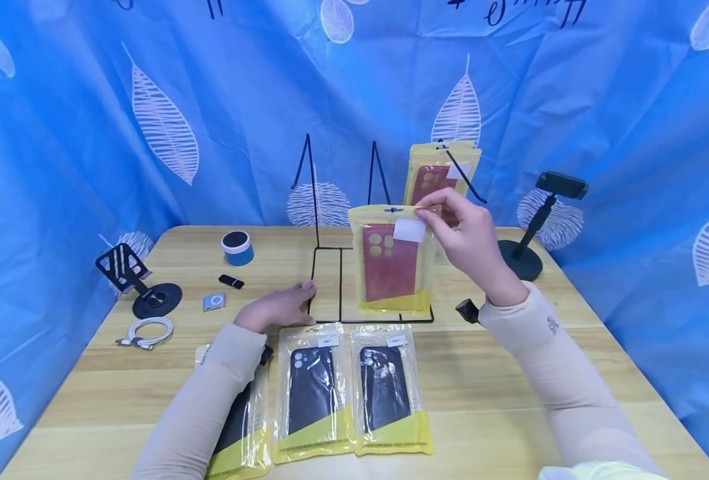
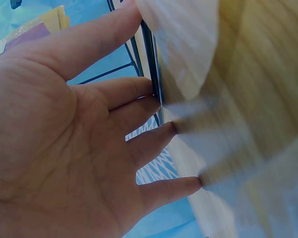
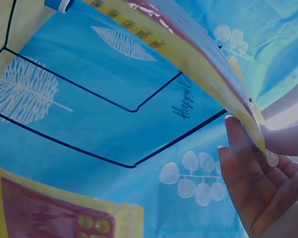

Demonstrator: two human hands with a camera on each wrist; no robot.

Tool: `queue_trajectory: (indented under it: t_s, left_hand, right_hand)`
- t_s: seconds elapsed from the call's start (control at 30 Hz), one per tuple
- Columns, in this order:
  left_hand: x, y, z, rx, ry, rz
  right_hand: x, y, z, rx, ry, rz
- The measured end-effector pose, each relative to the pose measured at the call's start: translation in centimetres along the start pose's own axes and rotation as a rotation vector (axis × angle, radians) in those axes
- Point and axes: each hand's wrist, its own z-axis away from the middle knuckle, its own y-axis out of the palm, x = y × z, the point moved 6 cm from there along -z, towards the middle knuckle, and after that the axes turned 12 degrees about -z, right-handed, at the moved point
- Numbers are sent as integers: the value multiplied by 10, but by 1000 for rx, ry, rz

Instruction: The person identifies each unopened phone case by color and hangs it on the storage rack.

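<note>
My right hand (image 1: 465, 237) pinches the top right corner of a clear-and-yellow pouch (image 1: 390, 267) with a dark pink phone case inside. The pouch hangs upright in front of the black wire display rack (image 1: 340, 283), its top hole at the middle hook's tip; whether the hook passes through, I cannot tell. In the right wrist view the pouch (image 3: 188, 54) is seen edge-on between thumb and fingers. My left hand (image 1: 279, 307) rests at the left side of the rack's base, fingers spread. The left wrist view shows its fingertips (image 2: 188, 183) touching the tabletop.
Similar pink-case pouches (image 1: 444, 160) hang on the right hook. Pouches with black cases (image 1: 315, 393) lie in front, one partly under my left sleeve. Phone stands (image 1: 156, 300) (image 1: 522, 257), a cable (image 1: 150, 331), a small blue player (image 1: 213, 301) and a round speaker (image 1: 237, 248) stand around.
</note>
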Motion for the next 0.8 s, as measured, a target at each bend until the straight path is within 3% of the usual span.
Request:
queue_trajectory:
  t_s: [0.43,0.8]
  left_hand:
    - [1,-3,0,-13,6,2]
    - [-3,-3,3,-13,14,-11]
  right_hand:
    - [-32,18,-31,1,93,76]
    - [-58,38,-70,-51,123,238]
